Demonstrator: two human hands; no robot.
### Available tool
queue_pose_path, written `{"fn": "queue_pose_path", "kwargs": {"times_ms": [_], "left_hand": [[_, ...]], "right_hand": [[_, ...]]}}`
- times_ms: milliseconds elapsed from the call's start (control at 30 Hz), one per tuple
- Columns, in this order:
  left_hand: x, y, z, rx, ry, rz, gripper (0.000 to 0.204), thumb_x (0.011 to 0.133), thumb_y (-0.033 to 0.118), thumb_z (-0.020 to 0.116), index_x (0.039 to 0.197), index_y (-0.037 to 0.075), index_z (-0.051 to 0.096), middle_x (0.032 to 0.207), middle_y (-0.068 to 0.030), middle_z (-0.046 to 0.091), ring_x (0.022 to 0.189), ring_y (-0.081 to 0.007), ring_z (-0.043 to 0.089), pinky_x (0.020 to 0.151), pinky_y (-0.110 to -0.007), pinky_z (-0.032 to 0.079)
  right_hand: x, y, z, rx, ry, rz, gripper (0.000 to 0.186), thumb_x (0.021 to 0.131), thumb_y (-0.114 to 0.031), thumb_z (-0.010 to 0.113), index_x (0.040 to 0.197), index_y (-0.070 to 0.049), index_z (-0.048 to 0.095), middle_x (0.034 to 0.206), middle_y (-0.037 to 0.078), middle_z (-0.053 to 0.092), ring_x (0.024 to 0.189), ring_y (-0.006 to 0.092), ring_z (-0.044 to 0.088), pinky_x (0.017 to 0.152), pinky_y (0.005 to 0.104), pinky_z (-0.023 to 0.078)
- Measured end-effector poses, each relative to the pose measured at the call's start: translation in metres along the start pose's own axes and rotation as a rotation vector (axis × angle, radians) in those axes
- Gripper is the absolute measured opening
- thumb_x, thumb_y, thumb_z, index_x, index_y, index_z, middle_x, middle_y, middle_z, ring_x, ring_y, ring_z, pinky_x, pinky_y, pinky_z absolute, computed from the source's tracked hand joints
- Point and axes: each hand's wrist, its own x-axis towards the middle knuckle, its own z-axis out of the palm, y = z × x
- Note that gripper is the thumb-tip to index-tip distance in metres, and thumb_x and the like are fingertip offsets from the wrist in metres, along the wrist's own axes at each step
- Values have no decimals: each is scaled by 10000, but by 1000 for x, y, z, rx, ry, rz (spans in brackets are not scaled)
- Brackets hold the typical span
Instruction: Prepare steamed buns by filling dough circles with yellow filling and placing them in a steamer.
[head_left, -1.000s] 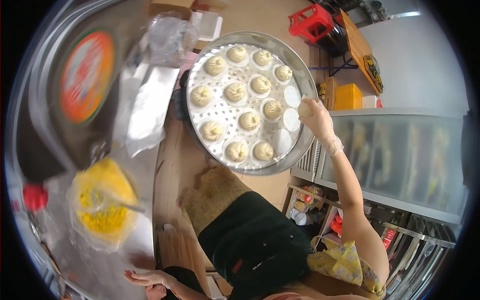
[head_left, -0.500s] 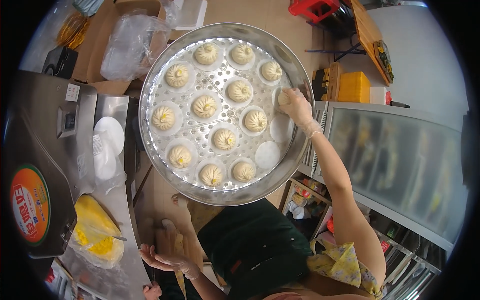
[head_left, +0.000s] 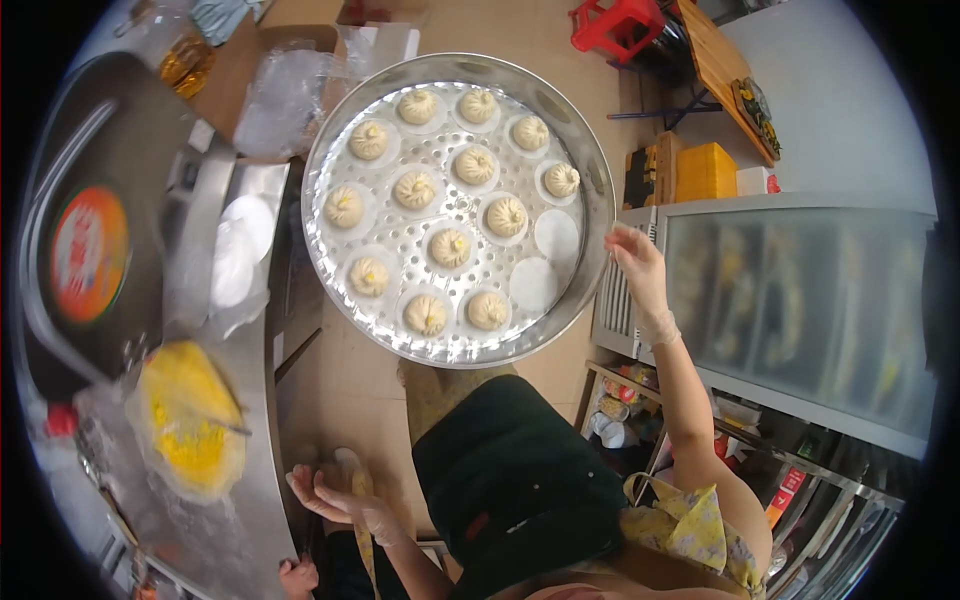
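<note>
A large round steamer tray (head_left: 455, 355) of perforated metal holds several pleated buns (head_left: 449, 247), each on a round paper liner. Two bare liners (head_left: 556, 235) lie at its right side, below the rightmost bun (head_left: 561, 179). My right hand (head_left: 638, 262), in a clear glove, is just outside the tray's right rim, its fingers loosely bent with nothing in them. Low on the left, my left hand (head_left: 345, 502), gloved too, is held palm up with fingers outstretched and nothing on it, between the steel counter and my dark apron (head_left: 520, 470).
On the steel counter (head_left: 255, 370) at left sit a plastic bag of yellow filling (head_left: 190, 420) with a utensil, and white paper rounds (head_left: 240, 250). Another person's hand (head_left: 298, 578) shows at the counter's lower edge. A frosted-door fridge (head_left: 790, 310) stands at right; a red stool (head_left: 615, 28) stands behind.
My right hand has let go of the rightmost bun and moved out past the tray's rim, right and down. My left hand stays open. The view has shifted slightly.
</note>
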Motion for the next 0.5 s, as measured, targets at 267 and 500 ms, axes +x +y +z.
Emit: {"fn": "queue_pose_path", "kwargs": {"times_ms": [267, 500], "left_hand": [[-66, 20, -48, -312, -361, 703, 575, 1005, 437, 399, 1422, 41, 405, 1382, -168, 459, 1297, -296, 416, 1086, -451, 305], [-127, 28, 29, -573, -1209, 317, 636, 974, 488, 465, 1420, 41, 390, 1382, -182, 480, 1287, -334, 456, 1091, -504, 352]], "right_hand": [[-98, -58, 2, 1147, -378, 277, 376, 957, -226, 609, 1222, 30, 536, 1211, 182, 599, 1142, 275, 581, 990, 367, 477], [-109, -91, -4, 1237, -553, 193, 357, 970, -230, 590, 1224, 16, 543, 1205, 154, 610, 1127, 253, 590, 988, 361, 481]]}}
